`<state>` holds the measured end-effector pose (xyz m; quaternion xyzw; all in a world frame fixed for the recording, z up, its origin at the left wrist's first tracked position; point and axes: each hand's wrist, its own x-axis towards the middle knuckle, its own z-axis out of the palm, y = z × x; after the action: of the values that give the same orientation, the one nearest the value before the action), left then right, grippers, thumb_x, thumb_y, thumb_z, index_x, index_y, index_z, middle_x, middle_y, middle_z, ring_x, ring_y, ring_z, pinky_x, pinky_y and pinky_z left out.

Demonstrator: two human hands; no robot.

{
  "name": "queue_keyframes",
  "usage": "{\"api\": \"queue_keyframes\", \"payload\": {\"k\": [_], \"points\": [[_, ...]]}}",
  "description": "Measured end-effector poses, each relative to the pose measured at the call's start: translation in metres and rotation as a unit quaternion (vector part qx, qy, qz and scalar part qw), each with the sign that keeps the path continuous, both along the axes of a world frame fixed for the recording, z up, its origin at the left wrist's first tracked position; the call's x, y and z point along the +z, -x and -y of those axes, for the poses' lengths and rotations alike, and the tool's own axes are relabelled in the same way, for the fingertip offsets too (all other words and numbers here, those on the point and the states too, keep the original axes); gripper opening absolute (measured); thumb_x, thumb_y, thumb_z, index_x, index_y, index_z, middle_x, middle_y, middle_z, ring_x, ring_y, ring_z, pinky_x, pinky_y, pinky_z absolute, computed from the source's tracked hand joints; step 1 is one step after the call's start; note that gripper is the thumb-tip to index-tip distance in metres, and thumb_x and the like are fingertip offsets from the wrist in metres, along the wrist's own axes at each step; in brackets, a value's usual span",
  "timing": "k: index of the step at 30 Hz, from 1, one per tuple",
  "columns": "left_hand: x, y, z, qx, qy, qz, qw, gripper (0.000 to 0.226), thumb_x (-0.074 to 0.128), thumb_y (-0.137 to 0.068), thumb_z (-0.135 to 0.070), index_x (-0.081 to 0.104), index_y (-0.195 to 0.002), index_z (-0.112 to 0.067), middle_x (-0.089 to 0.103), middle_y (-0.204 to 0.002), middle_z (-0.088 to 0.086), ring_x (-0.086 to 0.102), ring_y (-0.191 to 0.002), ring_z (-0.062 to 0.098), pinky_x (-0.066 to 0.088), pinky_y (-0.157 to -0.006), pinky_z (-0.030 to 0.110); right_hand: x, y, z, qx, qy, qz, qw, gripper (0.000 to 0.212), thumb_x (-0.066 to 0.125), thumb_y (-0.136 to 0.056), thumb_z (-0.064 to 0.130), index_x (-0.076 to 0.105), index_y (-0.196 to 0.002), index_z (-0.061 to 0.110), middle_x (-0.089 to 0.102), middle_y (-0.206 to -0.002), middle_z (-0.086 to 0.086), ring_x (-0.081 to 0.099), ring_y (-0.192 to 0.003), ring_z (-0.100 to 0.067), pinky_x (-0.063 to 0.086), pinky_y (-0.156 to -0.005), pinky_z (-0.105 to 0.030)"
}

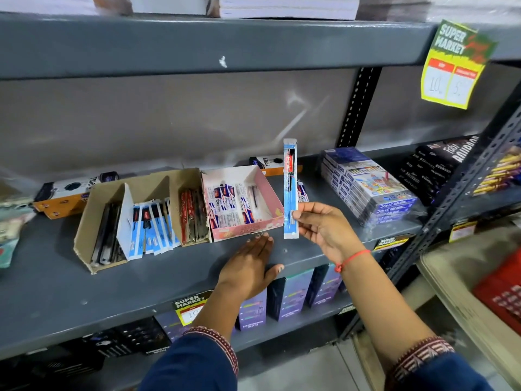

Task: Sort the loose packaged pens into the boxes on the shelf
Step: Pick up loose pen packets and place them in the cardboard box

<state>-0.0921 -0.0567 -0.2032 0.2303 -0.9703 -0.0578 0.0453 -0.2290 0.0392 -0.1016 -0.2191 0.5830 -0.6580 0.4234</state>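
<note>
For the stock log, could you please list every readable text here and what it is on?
"SUPER MARKET", handwritten "10": yellow tag
"SUPER MARKET": shelf-edge label
"TRIO": orange box
"DOMS COLOUR": crayon packs
"BOURBON": dark packets
Held pen pack, right hand: too blurred.

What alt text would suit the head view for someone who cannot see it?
A right hand holds a blue packaged pen upright over a grey shelf, beside a pink box of similar packs. The left hand rests flat on the shelf; a divided cardboard box of pens sits further left.
</note>
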Motion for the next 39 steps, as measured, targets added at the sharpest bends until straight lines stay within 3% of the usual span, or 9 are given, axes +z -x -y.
{"api": "queue_keyframes", "payload": {"k": [8, 17, 22, 27, 30, 32, 34, 37, 39], "points": [[0.005, -0.001, 0.000, 0.010, -0.021, 0.047, 0.999, 0.068, 0.021, -0.099, -0.052, 0.001, -0.149, -0.012, 0.001, -0.158, 0.004, -0.001, -0.143, 0.016, -0.003, -0.113, 0.027, 0.007, -0.010, 0.004, 0.016, -0.012, 0.001, 1.000, 0.026, 0.059, -0.085, -0.005, 0.064, -0.069, 0.015, 0.069, -0.047, 0.008, 0.063, -0.043, 0.002, 0.052, -0.048, -0.010], [0.004, -0.064, 0.011, 0.065, -0.007, 0.022, 0.998, 0.065, 0.023, -0.099, -0.049, 0.008, -0.149, -0.010, 0.008, -0.158, 0.005, 0.003, -0.143, 0.015, -0.002, -0.113, 0.024, 0.009, -0.065, 0.057, 0.093, -0.036, -0.013, 0.995, 0.025, 0.061, -0.083, -0.007, 0.062, -0.069, 0.014, 0.066, -0.042, 0.010, 0.061, -0.042, 0.003, 0.052, -0.047, -0.009], [0.001, -0.125, 0.026, 0.138, 0.007, 0.002, 0.990, 0.075, 0.012, -0.093, -0.059, 0.017, -0.148, -0.009, 0.020, -0.155, 0.007, 0.013, -0.142, 0.017, -0.001, -0.112, 0.022, 0.001, -0.120, 0.103, 0.159, -0.049, -0.041, 0.985, 0.027, 0.061, -0.081, -0.009, 0.058, -0.068, 0.015, 0.062, -0.039, 0.010, 0.056, -0.035, 0.005, 0.047, -0.042, -0.009], [-0.005, -0.175, 0.042, 0.189, -0.010, -0.038, 0.981, 0.082, 0.004, -0.088, -0.063, 0.024, -0.147, -0.009, 0.027, -0.153, 0.008, 0.019, -0.141, 0.019, 0.002, -0.112, 0.023, -0.007, -0.169, 0.141, 0.163, -0.070, -0.111, 0.978, 0.030, 0.061, -0.080, -0.013, 0.056, -0.070, 0.015, 0.052, -0.060, -0.005, 0.050, -0.032, -0.004, 0.043, -0.035, -0.012], [-0.007, -0.195, 0.053, 0.217, -0.009, -0.052, 0.975, 0.109, -0.019, -0.073, -0.075, 0.026, -0.146, -0.009, 0.028, -0.152, 0.008, 0.021, -0.140, 0.020, 0.005, -0.112, 0.025, -0.014, -0.186, 0.160, 0.139, -0.110, -0.190, 0.966, 0.026, 0.063, -0.078, -0.010, 0.061, -0.074, 0.016, 0.052, -0.061, -0.001, 0.048, -0.046, -0.012, 0.046, -0.048, -0.021], [-0.008, -0.205, 0.059, 0.237, -0.007, -0.056, 0.970, 0.100, -0.009, -0.076, -0.071, 0.027, -0.146, -0.009, 0.030, -0.152, 0.007, 0.023, -0.140, 0.019, 0.008, -0.113, 0.027, -0.019, -0.193, 0.170, 0.131, -0.122, -0.238, 0.955, 0.022, 0.063, -0.078, -0.008, 0.068, -0.093, 0.008, 0.057, -0.067, -0.004, 0.053, -0.054, -0.019, 0.048, -0.055, -0.023], [-0.006, -0.209, 0.061, 0.251, -0.015, -0.060, 0.966, 0.086, 0.004, -0.083, -0.062, 0.037, -0.141, -0.008, 0.040, -0.146, 0.009, 0.034, -0.135, 0.021, 0.017, -0.112, 0.030, -0.024, -0.199, 0.178, 0.130, -0.136, -0.287, 0.939, 0.031, 0.061, -0.079, -0.005, 0.067, -0.107, 0.006, 0.065, -0.086, -0.012, 0.059, -0.069, -0.024, 0.053, -0.062, -0.029], [-0.010, -0.210, 0.061, 0.254, -0.004, -0.074, 0.964, 0.066, 0.027, -0.090, -0.050, 0.062, -0.120, -0.002, 0.064, -0.120, 0.014, 0.061, -0.110, 0.027, 0.045, -0.095, 0.040, -0.028, -0.204, 0.189, 0.138, -0.141, -0.324, 0.926, 0.037, 0.052, -0.082, -0.007, 0.065, -0.114, 0.008, 0.067, -0.110, -0.022, 0.060, -0.078, -0.024, 0.054, -0.073, -0.033], [-0.012, -0.210, 0.061, 0.253, -0.004, -0.090, 0.963, 0.059, 0.037, -0.085, -0.044, 0.065, -0.114, -0.001, 0.068, -0.114, 0.015, 0.065, -0.104, 0.028, 0.049, -0.090, 0.041, -0.030, -0.205, 0.195, 0.139, -0.151, -0.346, 0.915, 0.040, 0.047, -0.083, -0.007, 0.063, -0.116, 0.008, 0.065, -0.115, -0.025, 0.064, -0.083, -0.030, 0.054, -0.078, -0.036]]}}
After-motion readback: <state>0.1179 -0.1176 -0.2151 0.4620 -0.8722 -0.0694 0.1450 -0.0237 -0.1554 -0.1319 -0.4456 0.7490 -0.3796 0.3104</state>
